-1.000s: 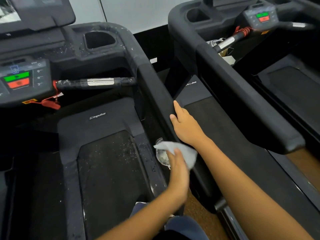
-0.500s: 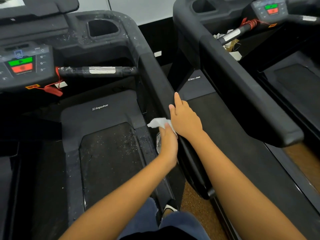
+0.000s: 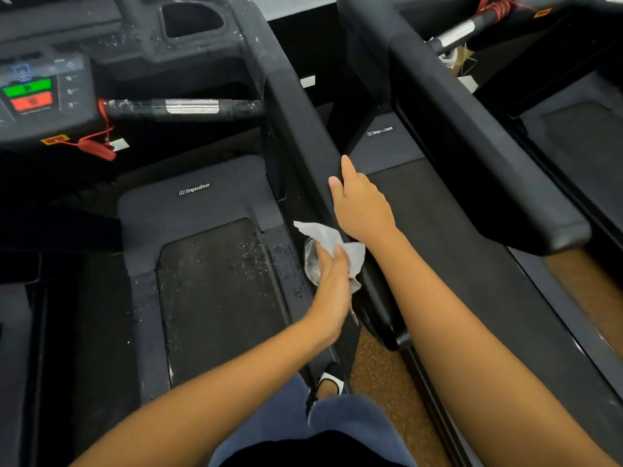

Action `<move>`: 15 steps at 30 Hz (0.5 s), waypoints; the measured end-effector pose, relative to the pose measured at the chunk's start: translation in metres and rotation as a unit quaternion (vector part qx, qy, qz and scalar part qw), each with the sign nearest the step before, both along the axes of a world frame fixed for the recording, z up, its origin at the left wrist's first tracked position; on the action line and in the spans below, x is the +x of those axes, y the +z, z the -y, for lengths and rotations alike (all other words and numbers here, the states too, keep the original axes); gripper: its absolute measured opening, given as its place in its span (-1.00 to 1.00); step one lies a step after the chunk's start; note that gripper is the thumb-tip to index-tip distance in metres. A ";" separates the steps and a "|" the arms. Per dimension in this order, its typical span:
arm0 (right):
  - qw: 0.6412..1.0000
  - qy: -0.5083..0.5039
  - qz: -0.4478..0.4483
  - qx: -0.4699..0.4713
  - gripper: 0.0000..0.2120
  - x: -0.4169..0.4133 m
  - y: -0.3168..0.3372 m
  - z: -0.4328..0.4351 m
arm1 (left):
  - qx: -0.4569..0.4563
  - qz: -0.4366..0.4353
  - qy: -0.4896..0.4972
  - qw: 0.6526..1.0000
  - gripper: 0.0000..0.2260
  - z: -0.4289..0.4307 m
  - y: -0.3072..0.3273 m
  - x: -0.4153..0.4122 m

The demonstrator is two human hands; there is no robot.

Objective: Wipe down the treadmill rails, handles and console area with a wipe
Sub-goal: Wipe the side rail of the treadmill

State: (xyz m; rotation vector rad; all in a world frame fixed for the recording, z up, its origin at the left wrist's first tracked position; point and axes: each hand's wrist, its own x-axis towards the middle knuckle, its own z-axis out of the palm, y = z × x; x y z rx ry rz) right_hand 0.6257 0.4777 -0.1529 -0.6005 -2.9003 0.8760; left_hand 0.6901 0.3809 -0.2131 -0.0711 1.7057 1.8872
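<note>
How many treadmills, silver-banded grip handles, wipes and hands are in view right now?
Treadmills: 2
Silver-banded grip handles: 2
Wipe: 1
Left hand and right hand: 2
Total: 7

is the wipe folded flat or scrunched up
Scrunched: the wipe bunches in creased folds in the left hand, one corner sticking out.
</note>
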 end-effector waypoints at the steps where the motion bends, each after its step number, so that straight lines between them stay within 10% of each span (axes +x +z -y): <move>1: 1.000 -0.002 0.001 0.002 -0.48 0.002 0.000 0.000 | 0.002 0.012 0.016 1.000 -0.52 -0.002 -0.002 -0.013; 8: 1.000 -0.002 0.003 -0.010 -0.47 0.010 -0.002 -0.002 | 0.012 0.105 0.116 0.988 -0.24 -0.016 -0.013 -0.028; 15: 1.000 0.000 -0.006 -0.007 -0.48 0.010 -0.004 -0.003 | 0.026 0.176 0.130 0.975 -0.55 -0.013 0.021 0.042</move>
